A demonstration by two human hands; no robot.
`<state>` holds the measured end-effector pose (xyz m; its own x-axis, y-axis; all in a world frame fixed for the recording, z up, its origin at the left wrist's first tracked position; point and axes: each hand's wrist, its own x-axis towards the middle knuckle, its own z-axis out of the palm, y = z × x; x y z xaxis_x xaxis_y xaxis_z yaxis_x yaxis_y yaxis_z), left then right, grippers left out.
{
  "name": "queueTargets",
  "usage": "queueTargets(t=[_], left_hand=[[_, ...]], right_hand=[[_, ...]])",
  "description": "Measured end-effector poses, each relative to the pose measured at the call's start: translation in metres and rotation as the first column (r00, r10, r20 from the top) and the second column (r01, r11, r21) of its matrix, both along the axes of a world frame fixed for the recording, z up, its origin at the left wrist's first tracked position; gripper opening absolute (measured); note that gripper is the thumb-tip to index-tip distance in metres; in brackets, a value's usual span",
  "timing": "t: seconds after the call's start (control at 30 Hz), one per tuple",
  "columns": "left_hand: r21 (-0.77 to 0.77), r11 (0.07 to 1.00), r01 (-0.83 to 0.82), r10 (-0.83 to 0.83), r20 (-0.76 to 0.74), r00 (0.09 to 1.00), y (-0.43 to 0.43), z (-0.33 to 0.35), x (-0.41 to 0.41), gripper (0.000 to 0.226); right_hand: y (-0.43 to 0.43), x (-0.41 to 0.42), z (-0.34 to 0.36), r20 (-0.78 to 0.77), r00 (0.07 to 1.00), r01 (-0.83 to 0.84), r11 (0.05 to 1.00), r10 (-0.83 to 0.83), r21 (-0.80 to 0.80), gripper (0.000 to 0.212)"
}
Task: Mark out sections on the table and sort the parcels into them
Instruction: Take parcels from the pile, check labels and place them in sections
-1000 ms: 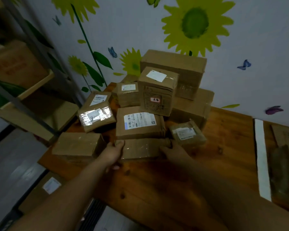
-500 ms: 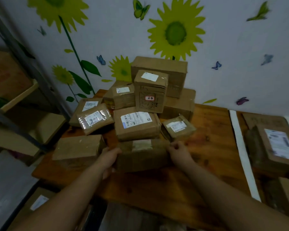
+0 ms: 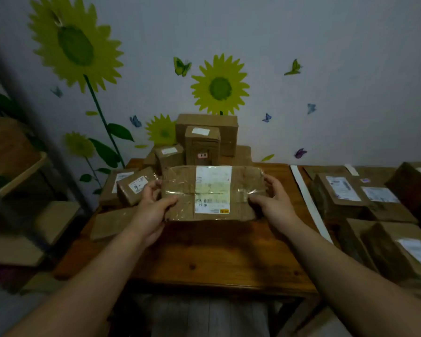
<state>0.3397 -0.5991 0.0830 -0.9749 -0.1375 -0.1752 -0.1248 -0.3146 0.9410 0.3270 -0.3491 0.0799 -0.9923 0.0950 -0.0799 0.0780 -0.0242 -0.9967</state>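
My left hand (image 3: 153, 210) and right hand (image 3: 275, 203) grip the flat brown taped cardboard parcel (image 3: 212, 192) by its ends. I tilt it up, probably so its white label (image 3: 213, 188) can be read.

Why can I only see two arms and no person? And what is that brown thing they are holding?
There is no machine here. A person wears a camera on their head, so the picture shows what they see: their own arms reaching forward. The left hand and the right hand each grip one end of a flat brown parcel with a white label, held up over the wooden table. Behind it sits a pile of more parcels, against a wall with sunflower stickers. A white strip runs across the table, and other parcels lie beyond it, to the right.
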Motion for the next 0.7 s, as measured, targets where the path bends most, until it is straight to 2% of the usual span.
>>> queueTargets(t=[0.1,0.2,0.33,0.53,0.63,0.7], left_hand=[[-0.019,1.000,-0.007,0.005,-0.121,0.993,0.012,0.027,0.007,0.042],[-0.026,1.000,0.010,-0.016,-0.223,0.975,0.023,0.051,0.013,0.043],[0.058,0.998,0.031,-0.011,-0.314,0.949,0.047,0.074,0.021,0.050],[0.132,0.990,0.047,0.002,-0.348,0.937,0.090,0.087,0.028,0.055],[0.071,0.997,0.025,0.001,-0.344,0.939,0.114,0.090,0.033,0.050],[-0.004,1.000,-0.001,-0.001,-0.321,0.947,0.131,0.091,0.035,0.039]], right_hand=[[0.010,0.010,0.023,-0.126,0.992,0.029,0.997,-0.020,0.072,0.049],[0.026,0.022,0.045,-0.225,0.974,0.040,0.999,-0.033,0.027,0.049],[0.052,0.037,0.073,-0.343,0.938,0.044,0.999,-0.050,-0.025,0.050],[0.093,0.056,0.092,-0.441,0.894,0.069,0.997,-0.073,-0.024,0.056],[0.113,0.062,0.098,-0.457,0.886,0.102,0.994,-0.080,0.024,0.056],[0.126,0.063,0.098,-0.427,0.889,0.185,0.983,-0.165,0.005,0.050]])
